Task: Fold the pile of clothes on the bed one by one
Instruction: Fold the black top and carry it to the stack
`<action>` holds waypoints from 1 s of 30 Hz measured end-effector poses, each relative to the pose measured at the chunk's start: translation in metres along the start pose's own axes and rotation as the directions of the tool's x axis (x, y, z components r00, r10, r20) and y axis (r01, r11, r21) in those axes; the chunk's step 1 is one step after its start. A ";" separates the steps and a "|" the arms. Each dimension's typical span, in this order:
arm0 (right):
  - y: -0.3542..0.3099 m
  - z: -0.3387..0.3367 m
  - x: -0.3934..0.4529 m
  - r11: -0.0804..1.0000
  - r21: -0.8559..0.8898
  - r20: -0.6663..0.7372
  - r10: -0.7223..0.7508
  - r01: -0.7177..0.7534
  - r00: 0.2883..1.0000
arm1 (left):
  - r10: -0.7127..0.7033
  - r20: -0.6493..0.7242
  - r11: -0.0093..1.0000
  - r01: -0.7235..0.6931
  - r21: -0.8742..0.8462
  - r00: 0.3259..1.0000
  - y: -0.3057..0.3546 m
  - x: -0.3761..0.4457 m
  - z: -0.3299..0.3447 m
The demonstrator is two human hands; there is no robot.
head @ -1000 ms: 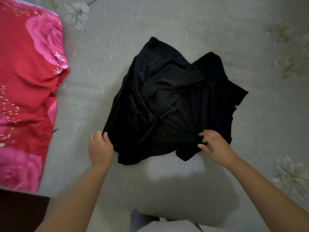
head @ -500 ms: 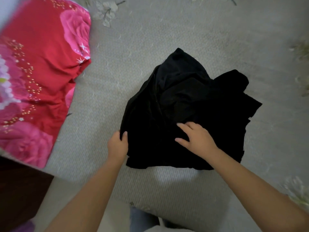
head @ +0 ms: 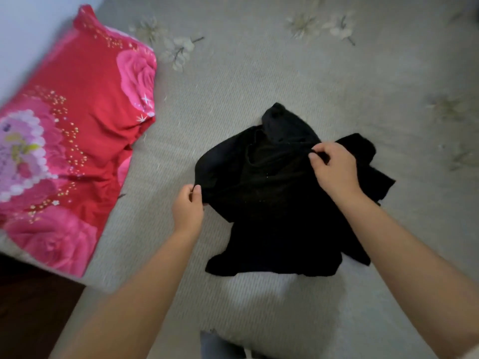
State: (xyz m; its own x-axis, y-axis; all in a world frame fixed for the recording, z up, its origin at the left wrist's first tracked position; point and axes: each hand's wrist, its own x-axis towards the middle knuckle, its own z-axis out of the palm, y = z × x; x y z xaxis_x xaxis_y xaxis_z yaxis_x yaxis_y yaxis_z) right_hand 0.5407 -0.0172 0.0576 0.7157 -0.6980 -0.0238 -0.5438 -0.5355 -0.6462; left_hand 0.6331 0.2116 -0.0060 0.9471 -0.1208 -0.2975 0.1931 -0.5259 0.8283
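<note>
Head view looks down on a grey bed [head: 259, 81] with a faint flower print, and a rumpled black garment [head: 272, 203] lies just right of the middle of the frame. Its near hem sits a little short of the bed's near edge, where a pale strip of cover shows below it. The left hand [head: 188, 206] pinches the garment's left edge between thumb and curled fingers, drawing that side up into a ridge. The right hand [head: 334, 167] is further up the frame, fingers curled, pinching a fold near the garment's top right. Past that hand, a flap of black cloth trails out to the right and lies flat on the cover. Bare bed cover runs wide above the garment and to its right, up to the top edge of the frame. On the left, a red pillow [head: 72, 141] with big pink roses lies well apart from the garment, with a band of grey cover between them. Dark floor [head: 33, 312] shows at lower left, beyond the bed's corner.
</note>
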 end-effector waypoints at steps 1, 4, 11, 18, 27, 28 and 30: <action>-0.007 -0.021 0.009 1.000 0.020 -0.062 0.005 -0.003 0.998 | 0.029 0.025 0.999 -0.028 -0.029 0.999 0.024 0.002 0.008; -0.020 -0.094 0.024 0.998 0.039 -0.350 -0.025 0.042 0.936 | 0.233 0.027 0.968 -0.230 -0.099 0.972 0.107 0.016 0.016; 0.021 -0.134 -0.074 0.986 -0.153 -0.144 -0.094 0.071 0.985 | 0.379 -0.032 0.904 -0.378 -0.201 0.925 0.176 -0.008 0.016; 0.072 -0.013 -0.157 0.980 -0.195 0.778 0.179 -0.039 0.603 | -0.281 -0.050 0.951 0.272 -0.148 0.958 0.046 -0.016 -0.006; 0.103 0.023 -0.092 0.810 -0.419 0.414 -0.231 0.409 0.881 | -0.563 0.318 0.817 0.571 0.077 0.763 -0.061 -0.094 0.028; 0.102 0.026 -0.080 0.774 -0.451 0.398 -0.272 0.445 0.876 | -0.559 0.335 0.821 0.564 0.093 0.759 -0.063 -0.097 0.039; 0.092 0.035 -0.055 0.732 -0.490 0.392 -0.300 0.473 0.870 | -0.559 0.356 0.811 0.583 0.048 0.749 -0.065 -0.100 0.059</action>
State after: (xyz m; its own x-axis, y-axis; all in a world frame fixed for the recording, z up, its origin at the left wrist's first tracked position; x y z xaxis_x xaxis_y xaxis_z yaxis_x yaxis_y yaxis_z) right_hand 0.4663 -0.0112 -0.0268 0.9574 -0.2600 -0.1257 -0.2739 -0.9554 -0.1103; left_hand 0.5107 0.2079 -0.0582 0.5097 -0.0957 -0.8550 0.6965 -0.5375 0.4754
